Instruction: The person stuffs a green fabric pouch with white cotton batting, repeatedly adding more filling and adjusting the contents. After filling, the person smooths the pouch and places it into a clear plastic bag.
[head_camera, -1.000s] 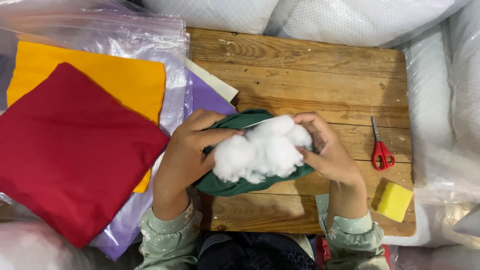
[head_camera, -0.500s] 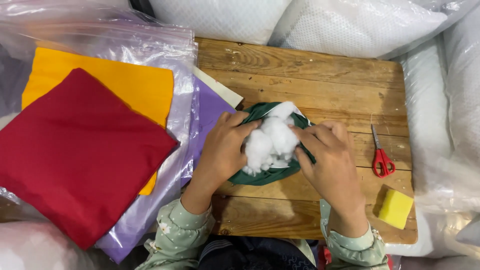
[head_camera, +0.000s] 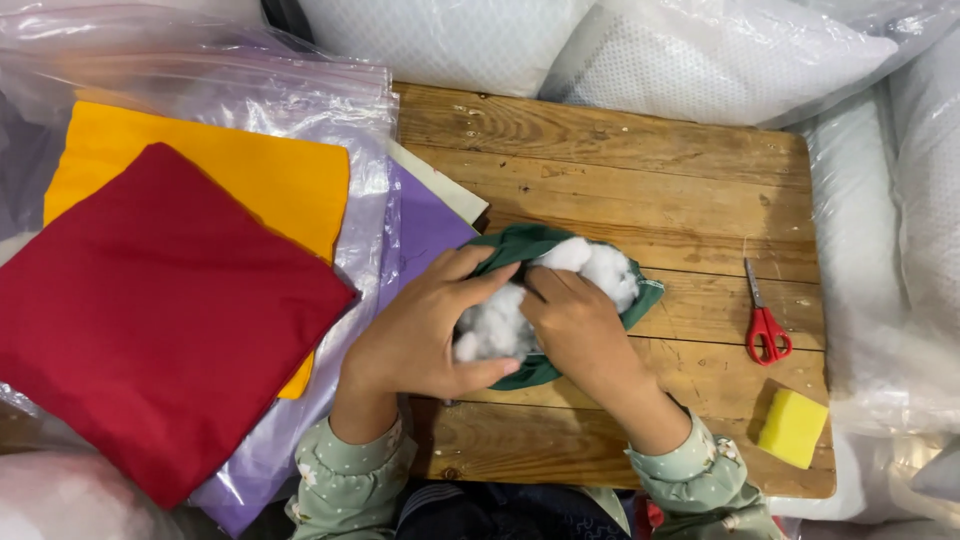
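Note:
A dark green fabric cover (head_camera: 520, 245) lies on the wooden table (head_camera: 620, 170), with white fluffy stuffing (head_camera: 598, 268) bulging out of its opening. My left hand (head_camera: 420, 330) grips the cover's left edge and holds it around the stuffing. My right hand (head_camera: 575, 330) presses down on the stuffing in the middle of the cover, fingers pushed into it. Part of the stuffing and cover is hidden under both hands.
Red (head_camera: 150, 310), orange (head_camera: 230, 170) and purple (head_camera: 425, 225) fabric pieces lie in clear plastic bags at left. Red-handled scissors (head_camera: 765, 325) and a yellow sponge (head_camera: 792, 428) sit at the table's right. White pillows in plastic (head_camera: 700, 50) surround the table.
Both hands have closed in over the stuffing, pressing it deeper into the green cover. Less white filling shows now. The view has shifted a little to the right.

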